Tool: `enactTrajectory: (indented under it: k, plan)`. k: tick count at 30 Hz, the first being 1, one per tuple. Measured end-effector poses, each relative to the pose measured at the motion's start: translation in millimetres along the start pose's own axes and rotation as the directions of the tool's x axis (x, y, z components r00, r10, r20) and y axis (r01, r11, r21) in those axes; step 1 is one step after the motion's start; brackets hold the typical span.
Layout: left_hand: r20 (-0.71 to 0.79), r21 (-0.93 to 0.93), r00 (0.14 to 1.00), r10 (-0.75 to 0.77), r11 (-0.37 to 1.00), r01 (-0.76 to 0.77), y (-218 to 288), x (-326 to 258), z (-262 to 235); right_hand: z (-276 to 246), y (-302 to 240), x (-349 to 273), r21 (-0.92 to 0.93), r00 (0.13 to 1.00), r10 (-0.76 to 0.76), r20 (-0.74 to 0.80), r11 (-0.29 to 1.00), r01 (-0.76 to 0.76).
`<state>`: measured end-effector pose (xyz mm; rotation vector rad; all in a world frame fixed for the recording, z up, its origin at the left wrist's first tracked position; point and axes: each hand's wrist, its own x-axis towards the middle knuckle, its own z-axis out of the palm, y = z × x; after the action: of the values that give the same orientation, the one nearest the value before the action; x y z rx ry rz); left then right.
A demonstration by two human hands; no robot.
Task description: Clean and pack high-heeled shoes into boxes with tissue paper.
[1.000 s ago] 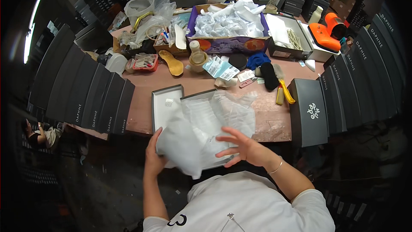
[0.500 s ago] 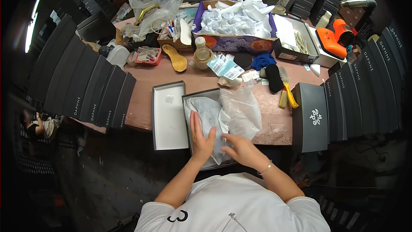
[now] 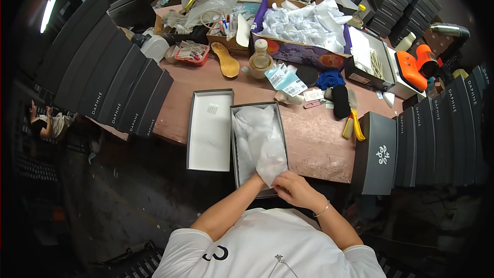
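A grey-black shoebox [image 3: 234, 160] lies before me, lined and filled with white tissue paper [image 3: 253, 128] that covers what is inside. My left hand [image 3: 256, 181] reaches into its near end; a paper flap drapes over the fingers, so their grip is hidden. At the near right corner, my right hand [image 3: 297, 191] has its fingers curled and closed on the edge of that tissue paper. The box's lid [image 3: 208, 141] rests just to the left, white inside facing up.
Stacked shoeboxes [image 3: 116, 90] wall the table's left; another shoebox [image 3: 377, 154] and row stand right. Behind are a carton [image 3: 301, 51] of crumpled paper, a glue jar [image 3: 260, 62], a tan insole [image 3: 225, 61], a yellow-handled brush [image 3: 355, 124] and an orange heat tool [image 3: 411, 69].
The tissue flap that lay out over the box's right side is now folded inward. My left hand has slid beneath the paper; my right has moved to its near edge. The view has shifted.
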<state>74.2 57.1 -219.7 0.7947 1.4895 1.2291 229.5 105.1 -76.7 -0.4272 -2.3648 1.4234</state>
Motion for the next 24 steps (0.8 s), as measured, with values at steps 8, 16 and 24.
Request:
enactTrajectory:
  k: [8,16,24]
  plan:
    - [-0.439,0.506,0.755,0.488,0.828,-0.241,78,-54,-91,-59,54,23,0.050,0.800,0.303,-0.518,0.944,-0.326]
    - [-0.263,0.456,0.948,0.180,0.889,-0.043,-52,-23,-148,54,5,99,-0.590,0.983,-0.078,0.167,0.791,0.163]
    - [-0.233,0.670,0.970,0.072,0.735,0.106,58,-42,-143,29,21,128,-0.198,0.924,0.363,0.124,0.921,-0.335]
